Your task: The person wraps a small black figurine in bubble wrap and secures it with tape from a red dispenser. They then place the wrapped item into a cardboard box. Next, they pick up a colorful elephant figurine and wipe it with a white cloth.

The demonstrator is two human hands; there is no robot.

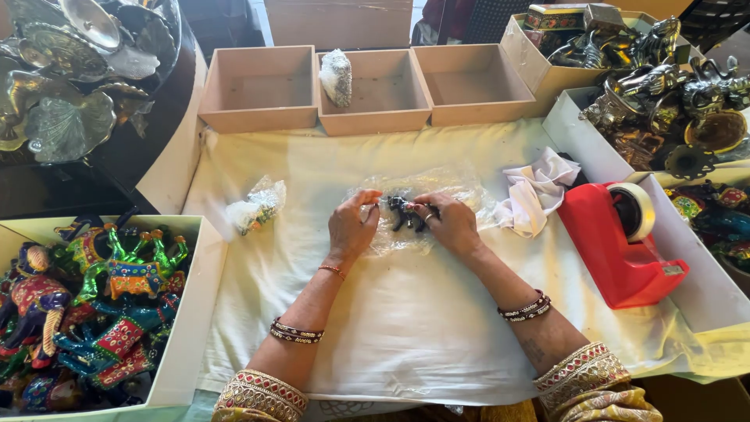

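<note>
Both hands are working at the middle of the cream cloth [406, 328], where a small dark animal figurine [405, 213] is lying on a crinkled sheet of clear plastic wrap [426, 187]. This is looking like the wrapping stage, with the figurine only partly covered; the move to follow is probably calling for the loose plastic to be drawn over it and held closed without the piece slipping out. The left hand [351, 227] is pinching with thumb and forefinger pressed together at the figurine's left end, the other fingers curled loosely beneath. The right hand [449, 224] is gripping the figurine's right side, its fingers [426, 209] bunched tightly around it, a ring showing on one. A wrapped bundle [256, 205] is lying well to the left on the cloth, and another wrapped piece [337, 76] is leaning in the middle of three tan boxes [262, 87]. A red tape dispenser [621, 242] is sitting to the right beside a crumpled white cloth [535, 191], while a box of bright painted figurines [94, 305] is waiting at the left.
</note>
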